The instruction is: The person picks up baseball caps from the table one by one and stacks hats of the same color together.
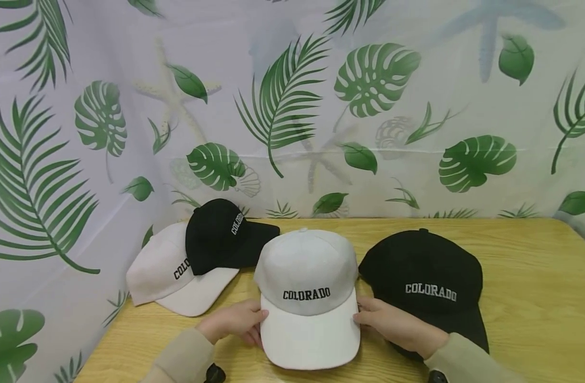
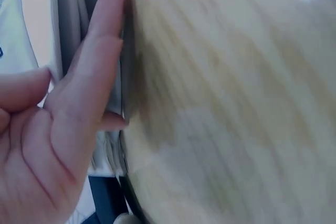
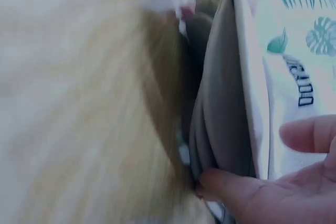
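A white baseball cap (image 1: 308,340) with dark COLORADO lettering faces me at the front middle of the table. My left hand (image 1: 237,321) holds the left side of its brim, thumb on top. Opposite it, my right hand (image 1: 400,324) grips the brim's right edge. The left wrist view shows the left fingers (image 2: 100,51) reaching along the cap's underside, close over the tabletop. Grey inner folds of the cap (image 3: 226,87) show in the right wrist view, with the right thumb (image 3: 304,135) above and a finger below.
Right beside the white cap lies a black COLORADO cap (image 1: 426,260), partly behind my right forearm. At the left, another black cap (image 1: 216,239) rests over a second white cap (image 1: 153,266). The wooden table (image 1: 536,298) meets a leaf-print cloth (image 1: 297,181) at its back edge.
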The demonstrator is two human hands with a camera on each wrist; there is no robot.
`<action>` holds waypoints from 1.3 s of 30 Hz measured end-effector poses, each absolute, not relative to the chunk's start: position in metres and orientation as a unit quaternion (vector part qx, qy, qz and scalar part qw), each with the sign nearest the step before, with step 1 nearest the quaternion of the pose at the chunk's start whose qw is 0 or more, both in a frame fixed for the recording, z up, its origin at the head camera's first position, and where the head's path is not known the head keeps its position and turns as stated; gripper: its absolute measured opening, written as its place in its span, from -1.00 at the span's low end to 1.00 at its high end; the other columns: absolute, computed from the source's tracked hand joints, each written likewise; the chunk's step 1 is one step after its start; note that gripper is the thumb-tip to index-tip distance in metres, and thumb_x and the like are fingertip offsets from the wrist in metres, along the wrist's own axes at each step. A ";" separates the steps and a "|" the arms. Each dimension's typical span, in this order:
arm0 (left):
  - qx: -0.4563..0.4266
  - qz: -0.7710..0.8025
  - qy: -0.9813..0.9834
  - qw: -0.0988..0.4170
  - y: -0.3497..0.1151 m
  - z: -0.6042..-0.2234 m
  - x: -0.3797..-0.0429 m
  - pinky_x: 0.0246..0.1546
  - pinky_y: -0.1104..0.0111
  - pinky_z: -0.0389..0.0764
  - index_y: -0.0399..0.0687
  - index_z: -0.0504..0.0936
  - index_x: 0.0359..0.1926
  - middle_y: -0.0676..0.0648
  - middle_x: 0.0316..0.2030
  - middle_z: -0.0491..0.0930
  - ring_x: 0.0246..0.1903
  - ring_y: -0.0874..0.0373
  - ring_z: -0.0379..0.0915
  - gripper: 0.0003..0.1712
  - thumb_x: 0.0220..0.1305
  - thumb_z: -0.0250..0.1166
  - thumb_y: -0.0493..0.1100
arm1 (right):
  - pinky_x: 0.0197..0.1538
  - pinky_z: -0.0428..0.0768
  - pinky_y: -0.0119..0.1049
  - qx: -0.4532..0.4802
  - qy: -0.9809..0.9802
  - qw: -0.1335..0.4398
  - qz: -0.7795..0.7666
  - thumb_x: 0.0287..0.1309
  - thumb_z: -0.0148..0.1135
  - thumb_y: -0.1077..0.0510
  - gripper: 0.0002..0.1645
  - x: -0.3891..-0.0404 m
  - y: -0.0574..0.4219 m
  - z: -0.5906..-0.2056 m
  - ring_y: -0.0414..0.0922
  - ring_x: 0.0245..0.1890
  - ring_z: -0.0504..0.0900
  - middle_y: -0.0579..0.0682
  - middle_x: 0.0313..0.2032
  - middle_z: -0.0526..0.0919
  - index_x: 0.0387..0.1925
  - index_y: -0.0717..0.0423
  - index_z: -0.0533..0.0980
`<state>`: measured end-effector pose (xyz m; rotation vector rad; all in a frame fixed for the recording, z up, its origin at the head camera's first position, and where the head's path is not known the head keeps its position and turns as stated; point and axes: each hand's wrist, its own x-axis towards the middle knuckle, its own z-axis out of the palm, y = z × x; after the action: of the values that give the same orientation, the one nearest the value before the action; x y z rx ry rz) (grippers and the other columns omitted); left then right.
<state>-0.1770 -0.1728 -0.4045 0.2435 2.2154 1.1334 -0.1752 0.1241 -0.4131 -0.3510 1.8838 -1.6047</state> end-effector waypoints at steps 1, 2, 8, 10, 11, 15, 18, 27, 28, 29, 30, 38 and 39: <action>0.089 0.429 0.844 0.309 -0.174 -0.405 -0.177 -0.49 0.26 0.55 -0.32 0.41 -0.35 -0.18 -0.55 0.55 -0.51 0.02 0.55 -0.73 0.36 -0.15 -0.25 | 0.18 -0.01 0.10 -0.133 0.711 0.319 -0.612 0.25 -0.16 0.28 -0.30 -0.173 0.122 -0.413 0.28 0.23 -0.14 0.46 0.24 -0.21 0.21 0.58 -0.23; 0.087 0.428 0.846 0.305 -0.175 -0.406 -0.178 -0.50 0.26 0.55 -0.33 0.41 -0.36 -0.16 -0.56 0.54 -0.52 0.04 0.54 -0.73 0.36 -0.15 -0.25 | 0.18 -0.02 0.10 -0.131 0.714 0.315 -0.611 0.24 -0.16 0.30 -0.31 -0.172 0.119 -0.413 0.27 0.23 -0.15 0.46 0.24 -0.20 0.21 0.58 -0.22; 0.086 0.440 0.842 0.299 -0.177 -0.408 -0.176 -0.50 0.28 0.55 -0.32 0.41 -0.36 -0.13 -0.55 0.51 -0.52 0.10 0.52 -0.75 0.35 -0.12 -0.25 | 0.18 -0.06 0.11 -0.135 0.736 0.302 -0.591 0.22 -0.14 0.31 -0.30 -0.167 0.117 -0.412 0.24 0.25 -0.18 0.43 0.25 -0.19 0.23 0.55 -0.21; 0.093 0.439 0.842 0.299 -0.178 -0.408 -0.176 -0.50 0.28 0.55 -0.32 0.43 -0.36 -0.15 -0.56 0.53 -0.52 0.08 0.53 -0.75 0.34 -0.10 -0.24 | 0.17 0.00 0.10 -0.149 0.752 0.297 -0.569 0.22 -0.10 0.26 -0.29 -0.168 0.120 -0.413 0.22 0.24 -0.10 0.41 0.25 -0.10 0.24 0.51 -0.16; 0.098 0.438 0.842 0.300 -0.179 -0.407 -0.176 -0.49 0.28 0.55 -0.33 0.44 -0.36 -0.16 -0.55 0.54 -0.51 0.07 0.54 -0.75 0.34 -0.09 -0.23 | 0.17 0.03 0.09 -0.162 0.763 0.293 -0.553 0.22 -0.08 0.23 -0.28 -0.168 0.123 -0.412 0.22 0.24 -0.06 0.40 0.25 -0.06 0.24 0.51 -0.13; 0.134 0.402 0.865 0.268 -0.185 -0.399 -0.176 -0.49 0.29 0.52 -0.36 0.48 -0.28 -0.11 -0.52 0.56 -0.51 0.08 0.51 -0.75 0.25 0.07 -0.18 | 0.01 0.33 0.02 -0.238 0.837 0.213 -0.445 0.21 0.01 0.10 -0.34 -0.168 0.134 -0.407 0.20 0.05 0.33 0.40 0.10 0.26 0.16 0.51 0.13; 0.141 0.362 0.898 0.208 -0.188 -0.391 -0.175 -0.45 0.28 0.48 -0.40 0.42 -0.08 -0.08 -0.47 0.54 -0.47 0.10 0.47 -0.56 0.15 0.20 -0.12 | -0.12 0.45 -0.05 -0.275 0.885 0.110 -0.359 0.15 0.09 0.06 -0.42 -0.166 0.135 -0.400 0.13 -0.10 0.48 0.31 -0.01 0.42 0.06 0.43 0.31; 0.156 0.303 0.939 0.042 -0.171 -0.377 -0.183 0.10 0.02 0.15 -0.18 -0.20 0.34 -0.33 0.25 -0.02 0.21 -0.17 -0.02 0.34 -0.32 0.50 0.06 | 0.01 0.35 0.00 -0.283 0.925 -0.085 -0.237 -0.27 0.41 -0.14 0.08 -0.174 0.111 -0.386 0.16 0.14 0.23 0.28 0.18 0.18 0.24 0.21 0.13; 0.171 0.293 0.940 0.037 -0.168 -0.378 -0.186 0.11 0.01 0.11 -0.14 -0.25 0.34 -0.34 0.27 -0.10 0.23 -0.18 -0.11 0.40 -0.37 0.52 0.08 | 0.02 0.32 0.05 -0.284 0.927 -0.083 -0.230 -0.33 0.43 -0.17 0.17 -0.178 0.109 -0.385 0.19 0.15 0.19 0.31 0.20 0.12 0.27 0.20 0.07; 0.181 0.284 0.941 0.038 -0.165 -0.379 -0.189 0.12 0.00 0.09 -0.10 -0.29 0.35 -0.34 0.27 -0.15 0.24 -0.19 -0.16 0.45 -0.42 0.53 0.10 | 0.03 0.29 0.11 -0.284 0.929 -0.080 -0.224 -0.39 0.45 -0.20 0.25 -0.182 0.107 -0.385 0.21 0.17 0.16 0.33 0.22 0.06 0.29 0.17 0.01; 0.189 0.276 0.942 0.040 -0.162 -0.381 -0.193 0.12 -0.01 0.08 -0.06 -0.32 0.35 -0.34 0.28 -0.21 0.25 -0.19 -0.21 0.48 -0.45 0.54 0.12 | 0.02 0.26 0.15 -0.284 0.931 -0.076 -0.215 -0.44 0.45 -0.23 0.32 -0.186 0.105 -0.385 0.23 0.17 0.14 0.35 0.23 0.03 0.31 0.15 -0.03; 0.226 0.286 0.928 0.075 -0.161 -0.396 -0.222 0.11 0.14 0.17 0.07 -0.44 0.33 -0.24 0.30 -0.28 0.21 -0.09 -0.02 0.54 -0.47 0.54 0.13 | 0.01 0.21 0.22 -0.281 0.935 0.002 -0.215 -0.49 0.46 -0.28 0.44 -0.218 0.099 -0.390 0.30 0.13 0.18 0.41 0.24 -0.10 0.35 -0.07 -0.22; 0.227 0.287 0.927 0.080 -0.161 -0.397 -0.224 0.09 0.16 0.21 0.08 -0.45 0.33 -0.23 0.30 -0.27 0.16 -0.09 0.06 0.54 -0.46 0.54 0.13 | 0.01 0.26 0.16 -0.281 0.934 0.017 -0.222 -0.47 0.46 -0.26 0.44 -0.221 0.099 -0.390 0.28 0.10 0.23 0.41 0.24 -0.11 0.35 -0.09 -0.24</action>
<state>-0.2238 -0.1614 -0.3969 0.6786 2.7721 0.8592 -0.2214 0.0994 -0.3900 -0.8729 2.9021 -0.6905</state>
